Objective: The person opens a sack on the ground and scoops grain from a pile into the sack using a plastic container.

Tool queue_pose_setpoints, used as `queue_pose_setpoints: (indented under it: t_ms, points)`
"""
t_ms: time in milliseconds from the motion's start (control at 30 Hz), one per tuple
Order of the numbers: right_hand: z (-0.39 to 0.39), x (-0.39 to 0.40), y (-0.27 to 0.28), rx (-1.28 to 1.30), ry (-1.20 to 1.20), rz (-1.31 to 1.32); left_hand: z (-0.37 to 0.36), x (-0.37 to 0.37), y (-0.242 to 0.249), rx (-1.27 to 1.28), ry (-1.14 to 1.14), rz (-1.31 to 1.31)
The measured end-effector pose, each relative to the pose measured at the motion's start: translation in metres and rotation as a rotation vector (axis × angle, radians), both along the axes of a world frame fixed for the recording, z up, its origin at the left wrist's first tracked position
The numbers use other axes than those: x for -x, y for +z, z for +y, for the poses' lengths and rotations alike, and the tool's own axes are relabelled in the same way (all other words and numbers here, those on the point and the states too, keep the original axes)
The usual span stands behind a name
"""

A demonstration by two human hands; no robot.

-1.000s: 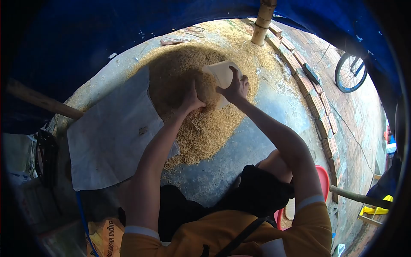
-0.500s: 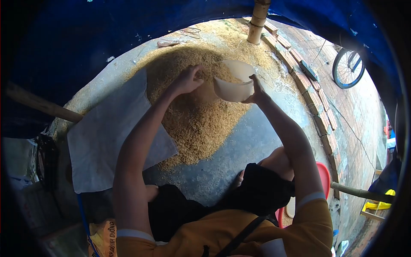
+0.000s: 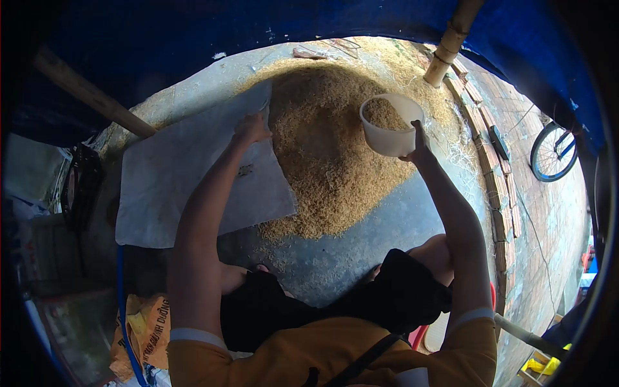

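Observation:
A translucent white tub [image 3: 390, 141] with golden husks in it is held at its right rim by my right hand [image 3: 419, 143], above the right side of a husk pile [image 3: 325, 187]. My left hand [image 3: 253, 128] is over the upper right part of a pale sheet [image 3: 200, 174], left of the pile. Its fingers are bent together near the sheet's edge, and whether they pinch the sheet cannot be made out. A small greenish clump lies on the sheet below this hand.
A blue tarp [image 3: 258, 22] hangs overhead, with bamboo poles [image 3: 445, 48] at both sides. Bricks [image 3: 496, 193] line the right of the floor, beyond them a bicycle wheel [image 3: 553, 152]. An orange printed sack [image 3: 145, 329] and dark crate [image 3: 82, 187] are at left.
My left hand has moved left from above the pile to the sheet. The tub has been levelled and now holds husks heaped inside. The view has shifted.

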State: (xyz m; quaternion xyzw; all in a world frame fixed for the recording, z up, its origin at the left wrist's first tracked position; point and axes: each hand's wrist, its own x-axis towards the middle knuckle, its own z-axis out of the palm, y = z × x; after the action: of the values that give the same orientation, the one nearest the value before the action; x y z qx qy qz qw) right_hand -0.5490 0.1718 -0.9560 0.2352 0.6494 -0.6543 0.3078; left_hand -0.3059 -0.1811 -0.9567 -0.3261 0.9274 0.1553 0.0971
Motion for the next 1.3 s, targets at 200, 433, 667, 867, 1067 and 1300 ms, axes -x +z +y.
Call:
queue_pose_setpoints:
  t_ms: [200, 433, 667, 867, 1067, 1300]
  points:
    - [-0.029, -0.02, 0.025, 0.097, 0.035, 0.075, -0.033, -0.03, 0.046, -0.286, 0.265, 0.05]
    - [-0.096, -0.095, 0.094, 0.186, 0.343, 0.318, -0.085, -0.084, 0.094, -0.512, 0.124, 0.239]
    - [-0.2, -0.199, 0.102, -0.024, 0.631, 0.954, -0.114, -0.12, 0.101, -0.702, 0.182, 0.321]
    - [-0.245, -0.262, 0.074, -0.136, 0.802, 1.696, -0.133, -0.148, 0.094, -0.756, 0.23, 0.439]
    - [-0.245, -0.281, 0.058, -0.136, 1.014, 1.979, -0.152, -0.176, 0.087, -0.842, 0.26, 0.473]
    - [-0.245, -0.27, 0.065, -0.14, 0.972, 2.204, -0.155, -0.183, 0.08, -0.787, 0.286, 0.492]
